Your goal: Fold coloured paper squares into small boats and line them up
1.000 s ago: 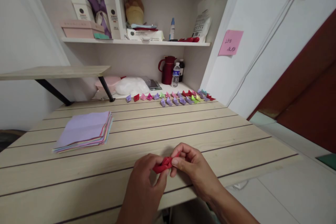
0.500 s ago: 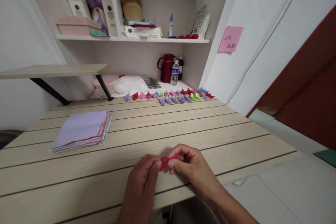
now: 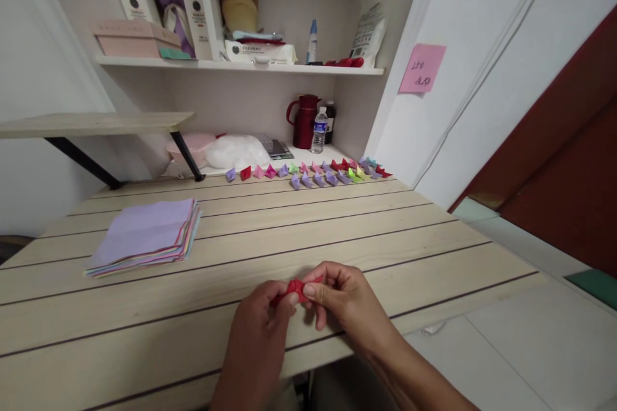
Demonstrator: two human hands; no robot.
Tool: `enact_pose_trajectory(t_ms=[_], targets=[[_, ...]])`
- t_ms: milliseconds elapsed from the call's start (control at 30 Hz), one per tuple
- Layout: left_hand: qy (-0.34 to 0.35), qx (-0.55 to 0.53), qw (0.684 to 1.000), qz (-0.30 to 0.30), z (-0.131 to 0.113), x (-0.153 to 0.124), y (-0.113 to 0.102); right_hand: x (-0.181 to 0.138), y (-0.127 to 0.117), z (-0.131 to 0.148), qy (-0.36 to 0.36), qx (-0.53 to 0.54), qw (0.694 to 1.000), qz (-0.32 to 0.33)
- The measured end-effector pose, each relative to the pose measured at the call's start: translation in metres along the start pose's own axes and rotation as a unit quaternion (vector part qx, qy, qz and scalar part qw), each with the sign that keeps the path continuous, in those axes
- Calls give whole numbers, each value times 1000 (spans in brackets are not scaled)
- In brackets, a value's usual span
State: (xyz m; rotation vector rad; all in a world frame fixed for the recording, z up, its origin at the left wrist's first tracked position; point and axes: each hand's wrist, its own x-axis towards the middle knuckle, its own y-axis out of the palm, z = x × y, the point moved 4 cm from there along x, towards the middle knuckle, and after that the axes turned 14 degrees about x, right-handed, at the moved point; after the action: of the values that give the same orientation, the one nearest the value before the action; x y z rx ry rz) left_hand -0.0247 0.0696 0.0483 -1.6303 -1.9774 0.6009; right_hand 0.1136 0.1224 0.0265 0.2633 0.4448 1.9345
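Observation:
Both of my hands pinch one small folded piece of red paper (image 3: 292,289) just above the near edge of the wooden table (image 3: 337,231). My left hand (image 3: 263,334) grips its left end with the fingertips closed. My right hand (image 3: 344,303) grips its right end with thumb and fingers pressed together. A stack of coloured paper sheets (image 3: 147,236), lilac on top, lies on the table to the far left of my hands. Along the table's far edge stand two rows of several small folded paper boats (image 3: 313,174) in purple, pink, red and green.
Behind the table is a white shelf (image 3: 241,65) with bottles, a pink box, a plush toy and a wipes pack. Below it stand a dark red jug (image 3: 305,121) and a water bottle (image 3: 319,131). A pink sticky note (image 3: 421,69) hangs on the right wall. A raised wooden ledge (image 3: 96,122) juts out at the left.
My fingers have worked the red paper into a smaller, tighter fold, and both hands have drifted slightly left and away. The view has tilted down a little.

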Motion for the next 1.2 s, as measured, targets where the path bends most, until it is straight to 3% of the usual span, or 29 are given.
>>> enact_pose_trajectory(t_ms=[167, 467, 567, 667, 733, 800, 867, 900, 1067, 1200], targets=[[-59, -60, 993, 80, 2, 6, -5, 3, 4, 1, 7, -24, 1000, 8], [-73, -75, 990, 99, 4, 14, -13, 14, 8, 5, 44, -21, 999, 7], [-2, -58, 997, 57, 9, 13, -12, 12, 8, 6, 30, -37, 999, 26], [80, 48, 995, -44, 16, 6, -13, 5, 4, 10, -39, -137, 988, 59], [135, 154, 972, -111, 20, -4, -14, -4, 3, 16, -138, -261, 951, 97], [199, 246, 936, -153, 21, -17, -12, -16, 4, 19, -232, -376, 886, 140], [249, 297, 907, -163, 22, -28, -10, -25, 4, 19, -267, -441, 839, 172], [263, 307, 900, -163, 22, -32, -8, -29, 3, 18, -266, -456, 830, 179], [214, 306, 910, -180, 25, -34, -7, -31, 0, 15, -218, -451, 846, 184], [211, 307, 918, -134, 24, -26, -3, -25, -3, 15, -194, -423, 866, 182]])
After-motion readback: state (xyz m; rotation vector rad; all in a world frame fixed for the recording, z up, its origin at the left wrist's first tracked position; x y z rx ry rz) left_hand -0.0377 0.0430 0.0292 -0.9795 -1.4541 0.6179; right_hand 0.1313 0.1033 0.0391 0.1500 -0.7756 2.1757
